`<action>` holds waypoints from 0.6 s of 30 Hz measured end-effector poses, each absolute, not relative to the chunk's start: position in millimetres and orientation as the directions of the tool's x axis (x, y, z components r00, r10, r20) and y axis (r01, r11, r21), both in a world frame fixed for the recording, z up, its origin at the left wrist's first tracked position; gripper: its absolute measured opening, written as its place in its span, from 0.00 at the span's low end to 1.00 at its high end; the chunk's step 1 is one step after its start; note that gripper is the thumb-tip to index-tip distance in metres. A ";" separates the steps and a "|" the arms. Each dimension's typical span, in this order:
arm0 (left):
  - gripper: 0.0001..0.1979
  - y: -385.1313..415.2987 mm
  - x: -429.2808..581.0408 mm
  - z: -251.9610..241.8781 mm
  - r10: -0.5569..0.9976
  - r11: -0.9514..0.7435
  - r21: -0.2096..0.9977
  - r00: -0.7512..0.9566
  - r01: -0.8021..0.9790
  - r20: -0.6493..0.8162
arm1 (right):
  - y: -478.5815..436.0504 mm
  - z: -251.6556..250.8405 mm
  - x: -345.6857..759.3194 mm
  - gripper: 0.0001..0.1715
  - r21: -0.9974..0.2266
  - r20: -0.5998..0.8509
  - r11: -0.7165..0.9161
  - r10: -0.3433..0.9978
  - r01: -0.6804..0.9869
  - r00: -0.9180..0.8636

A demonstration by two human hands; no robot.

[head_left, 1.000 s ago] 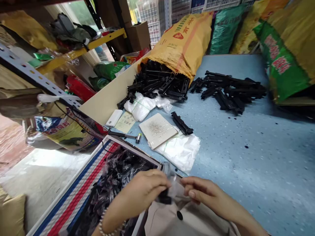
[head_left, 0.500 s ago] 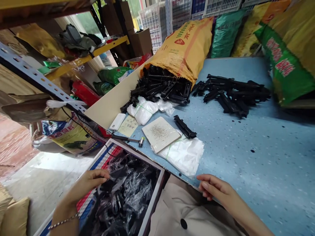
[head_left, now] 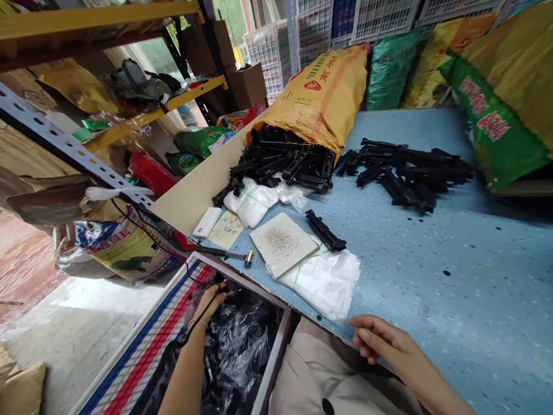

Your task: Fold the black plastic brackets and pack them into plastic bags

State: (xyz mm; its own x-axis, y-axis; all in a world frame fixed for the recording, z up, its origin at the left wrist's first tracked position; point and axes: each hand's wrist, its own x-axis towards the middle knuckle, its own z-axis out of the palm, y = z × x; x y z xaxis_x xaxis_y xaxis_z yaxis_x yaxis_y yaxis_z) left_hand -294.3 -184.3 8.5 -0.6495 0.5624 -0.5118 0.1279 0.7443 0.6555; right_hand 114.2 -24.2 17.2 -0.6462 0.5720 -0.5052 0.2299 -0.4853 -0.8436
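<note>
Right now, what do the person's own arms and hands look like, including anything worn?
The left hand and right hand wear no gloves. No sleeves show on the forearms. Something like a bracelet shows at the left wrist, too faint to describe.

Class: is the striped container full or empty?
The striped container isn't empty: black items and clear plastic show inside. Its depth is hidden.

And there goes the left hand (head_left: pixel 210 304), off the box (head_left: pixel 280 331)'s left side and in near its far edge, black cord (head_left: pixel 195 324) now across the wrist!
</note>
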 end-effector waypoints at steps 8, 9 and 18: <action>0.21 -101.9 -165.1 53.0 0.796 0.548 0.831 0.251 0.090 -0.552 | 37.8 8.3 158.2 0.25 -0.893 -0.449 -0.363 0.700 0.264 -0.555; 0.21 -78.1 -155.3 58.1 0.842 0.469 0.875 0.238 0.120 -0.484 | 54.4 11.7 158.3 0.24 -0.915 -0.401 -0.296 0.729 0.273 -0.554; 0.32 109.9 -95.2 47.5 0.964 0.247 0.629 -0.119 0.737 -0.240 | 308.9 72.0 126.5 0.19 -0.627 0.185 0.361 0.930 0.690 -0.319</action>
State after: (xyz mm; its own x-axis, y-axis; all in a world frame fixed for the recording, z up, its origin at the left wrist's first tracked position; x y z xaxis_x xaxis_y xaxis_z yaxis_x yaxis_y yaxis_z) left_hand -95.2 109.9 47.5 -0.1187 0.9636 -0.2395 0.7370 0.2471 0.6290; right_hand 126.5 308.9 72.0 -0.3190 0.9296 0.1845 0.6905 0.3613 -0.6267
